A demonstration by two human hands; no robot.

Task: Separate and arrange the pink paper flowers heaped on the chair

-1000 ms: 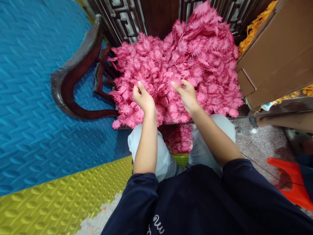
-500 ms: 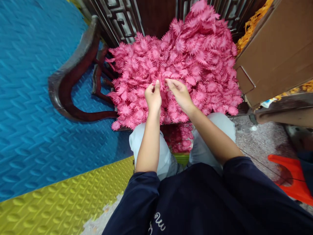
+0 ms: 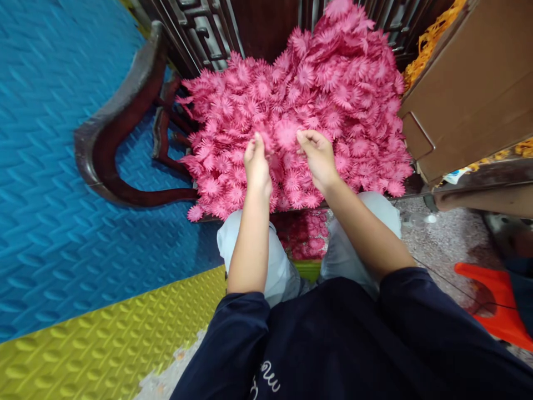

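A big heap of pink artificial flower heads (image 3: 233,116), with thin pointed petals, lies on a dark wooden seat in front of my knees. Between my hands, just above the heap, a pink flower head (image 3: 286,134) faces up, a little blurred. My right hand (image 3: 320,158) pinches it by its right edge with thumb and fingers. Level with it on the left, my left hand (image 3: 257,166) is closed with the thumb up, holding blurred pink petals beside the thumb. Its fingertips are partly hidden.
A curved dark wooden armrest (image 3: 100,150) stands left over blue and yellow mats (image 3: 37,194). At right are a brown cardboard box (image 3: 470,83), orange strands (image 3: 428,39) and a red plastic piece (image 3: 493,305). Another person's leg (image 3: 487,198) shows at the right edge.
My hands have moved apart, the right hand going right and the left slightly left. A pink flower head now shows flat in the gap between them.
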